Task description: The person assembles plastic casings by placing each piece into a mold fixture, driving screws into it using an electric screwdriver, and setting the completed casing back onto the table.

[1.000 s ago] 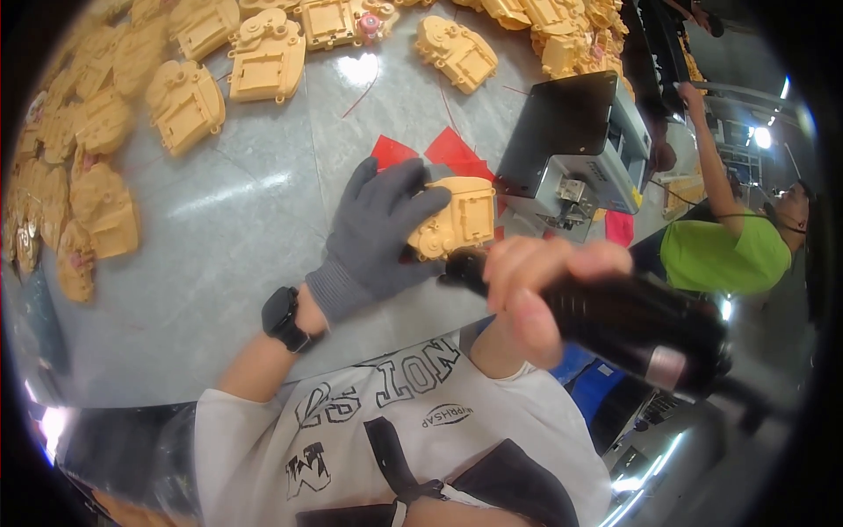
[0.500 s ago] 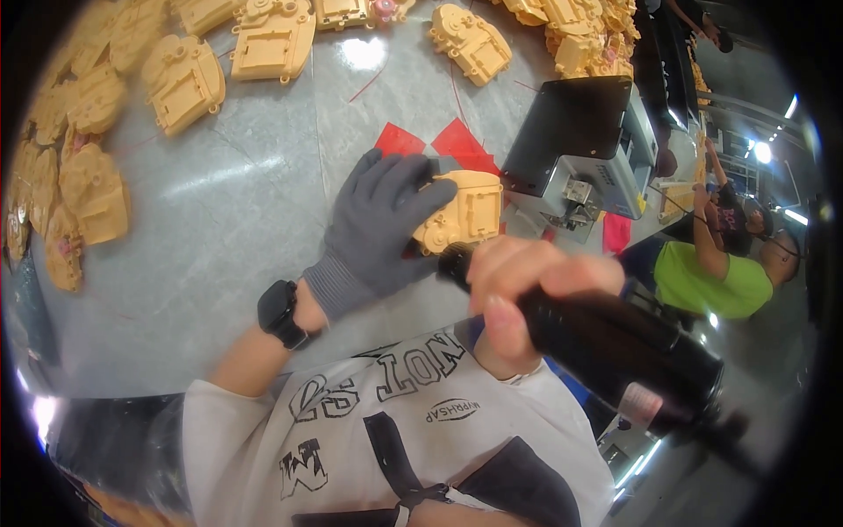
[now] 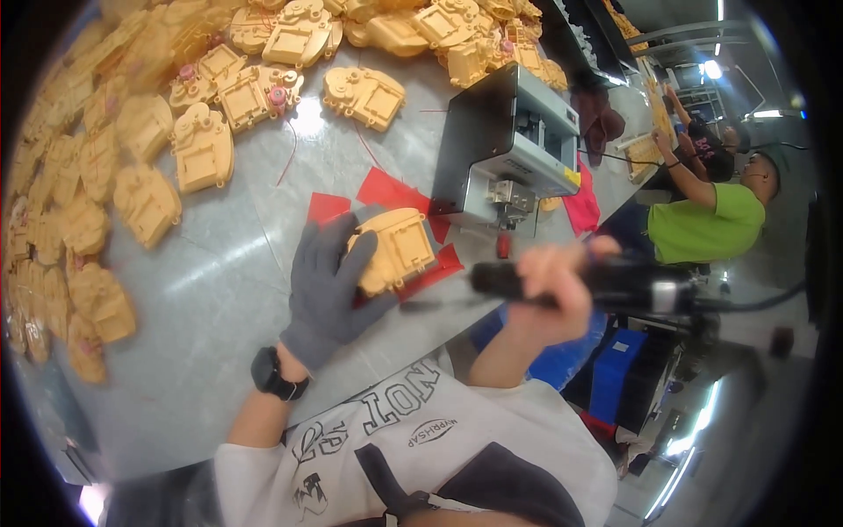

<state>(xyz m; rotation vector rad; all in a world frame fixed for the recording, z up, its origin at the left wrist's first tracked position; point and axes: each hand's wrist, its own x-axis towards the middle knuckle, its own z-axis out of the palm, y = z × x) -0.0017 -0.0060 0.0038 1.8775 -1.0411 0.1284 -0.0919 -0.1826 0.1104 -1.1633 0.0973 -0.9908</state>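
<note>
My left hand (image 3: 327,285), in a grey knitted glove, grips a yellow plastic housing (image 3: 402,250) by its left side. The housing has a rectangular recess and sits over flat red pieces (image 3: 393,190) on the grey table. To the right, my bare right hand (image 3: 555,283) is wrapped round a black electric screwdriver (image 3: 625,285) with a cord at its rear. The tool's blurred tip points left, apart from the housing and just to its lower right.
A box-shaped black and grey machine (image 3: 500,149) stands beyond my right hand. Many yellow housings (image 3: 204,149) lie along the far and left sides of the table (image 3: 237,263). Pink cloth (image 3: 580,202) lies beside the machine. People work at the far right, one in a green shirt (image 3: 709,224).
The screwdriver has swung away from the housing to the right, its tip now clear of it. My view has shifted, showing more of the machine and the pile. My left hand still holds the housing.
</note>
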